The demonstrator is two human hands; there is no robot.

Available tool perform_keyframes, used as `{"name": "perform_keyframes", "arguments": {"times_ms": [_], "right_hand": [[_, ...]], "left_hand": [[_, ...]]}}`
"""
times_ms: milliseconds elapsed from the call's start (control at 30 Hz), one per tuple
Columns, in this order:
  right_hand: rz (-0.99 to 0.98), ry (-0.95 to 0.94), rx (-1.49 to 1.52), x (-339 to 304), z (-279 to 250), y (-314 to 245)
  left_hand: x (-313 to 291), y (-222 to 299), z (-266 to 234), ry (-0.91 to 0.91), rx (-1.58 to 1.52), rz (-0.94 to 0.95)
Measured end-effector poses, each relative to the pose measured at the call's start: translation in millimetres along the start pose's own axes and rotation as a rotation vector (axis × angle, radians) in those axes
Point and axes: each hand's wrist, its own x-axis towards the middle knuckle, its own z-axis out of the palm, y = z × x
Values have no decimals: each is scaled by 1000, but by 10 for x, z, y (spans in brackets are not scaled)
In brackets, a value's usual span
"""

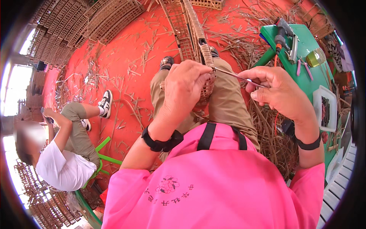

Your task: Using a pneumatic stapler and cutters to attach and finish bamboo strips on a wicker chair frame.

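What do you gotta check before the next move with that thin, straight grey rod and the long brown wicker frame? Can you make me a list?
1. Thin, straight grey rod held in the bare right hand: ok.
2. Bare left hand at the long brown wicker frame: ok.
3. Rod's far end well away from the left hand: not ok, it's close beside it.
4. Rod pushed into the weave: cannot tell, that spot is too small to see.
5. Grey-and-black handheld tool set down on the green plastic table: ok.
6. Red floor free of flat brown strips: not ok, they're scattered about.
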Motion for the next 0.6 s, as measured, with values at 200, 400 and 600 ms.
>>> {"name": "perform_keyframes", "arguments": {"times_ms": [200,400,600], "right_hand": [[32,-83,88,87,-145,21],[0,-129,175,160,-251,154],[-36,-174,244,248,-327,351]], "left_hand": [[158,-143,-87,-265,-312,-500],[428,-10,-198,-475,-485,-834],[576,-119,-222,-567,-672,-1057]]}}
